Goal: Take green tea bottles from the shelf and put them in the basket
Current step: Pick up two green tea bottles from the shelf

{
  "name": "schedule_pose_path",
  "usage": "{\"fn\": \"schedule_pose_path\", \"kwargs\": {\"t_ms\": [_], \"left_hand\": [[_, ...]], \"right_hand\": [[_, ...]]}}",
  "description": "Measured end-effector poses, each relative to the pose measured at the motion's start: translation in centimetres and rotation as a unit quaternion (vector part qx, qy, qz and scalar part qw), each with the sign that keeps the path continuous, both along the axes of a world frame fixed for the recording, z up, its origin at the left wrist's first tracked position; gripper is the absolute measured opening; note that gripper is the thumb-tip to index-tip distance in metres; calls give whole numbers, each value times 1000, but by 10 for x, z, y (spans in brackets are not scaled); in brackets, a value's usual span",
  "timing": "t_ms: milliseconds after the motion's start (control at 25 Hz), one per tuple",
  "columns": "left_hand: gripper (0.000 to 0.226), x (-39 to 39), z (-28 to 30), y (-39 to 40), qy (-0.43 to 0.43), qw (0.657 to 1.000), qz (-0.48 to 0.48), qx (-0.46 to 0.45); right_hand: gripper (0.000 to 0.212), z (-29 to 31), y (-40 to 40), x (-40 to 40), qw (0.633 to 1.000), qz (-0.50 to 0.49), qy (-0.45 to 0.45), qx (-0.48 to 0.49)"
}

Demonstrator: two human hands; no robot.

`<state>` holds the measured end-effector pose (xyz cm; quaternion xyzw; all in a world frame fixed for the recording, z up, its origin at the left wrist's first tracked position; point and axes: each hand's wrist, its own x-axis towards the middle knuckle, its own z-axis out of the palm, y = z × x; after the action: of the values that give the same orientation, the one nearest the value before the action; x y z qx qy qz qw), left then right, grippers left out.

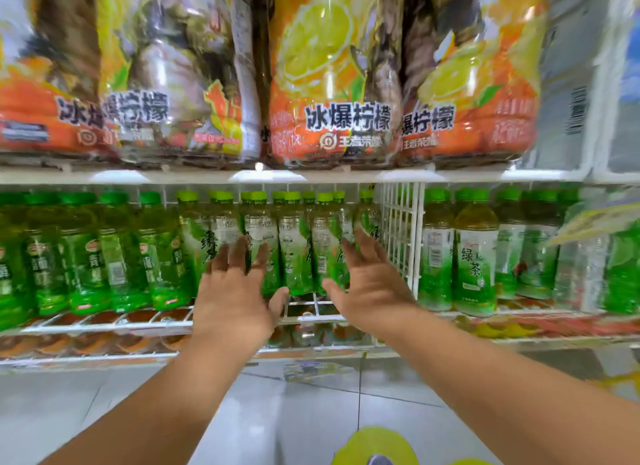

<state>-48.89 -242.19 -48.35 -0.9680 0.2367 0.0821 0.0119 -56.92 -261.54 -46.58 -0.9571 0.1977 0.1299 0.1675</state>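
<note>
Green tea bottles [294,250] with light green caps stand in rows on the white wire shelf [104,326], in the section left of a white wire divider [401,236]. My left hand [235,291] reaches toward them with fingers spread and straight, fingertips in front of the bottles, holding nothing. My right hand [367,281] is likewise spread just in front of the bottles near the divider, empty. Whether the fingertips touch the bottles cannot be told through the blur. No basket is in view.
Darker green bottles [86,260] fill the shelf's left part; more green tea bottles [474,263] stand right of the divider. Large orange shrink-wrapped lemon drink packs [332,76] sit on the shelf above. Grey tiled floor [311,412] lies below, with a yellow-green object [377,444] at the bottom edge.
</note>
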Motion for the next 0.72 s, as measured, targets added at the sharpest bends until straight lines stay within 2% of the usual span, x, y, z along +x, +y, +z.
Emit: {"fn": "schedule_pose_path", "kwargs": {"t_ms": [160,320,440,720], "left_hand": [[83,-39,52,14,-59,998,-24,10],[79,-64,109,31,-32,999,-37,25],[80,-86,157,48,-55,998,-38,-1],[81,-167,256,78,-43,996,-36,-69]], "right_hand": [[82,37,24,-30,999,32,12,-42],[82,89,46,-62,993,75,-27,-85],[82,133,56,-85,993,69,-46,-86],[80,238,106,-158,996,34,-36,-76]]}}
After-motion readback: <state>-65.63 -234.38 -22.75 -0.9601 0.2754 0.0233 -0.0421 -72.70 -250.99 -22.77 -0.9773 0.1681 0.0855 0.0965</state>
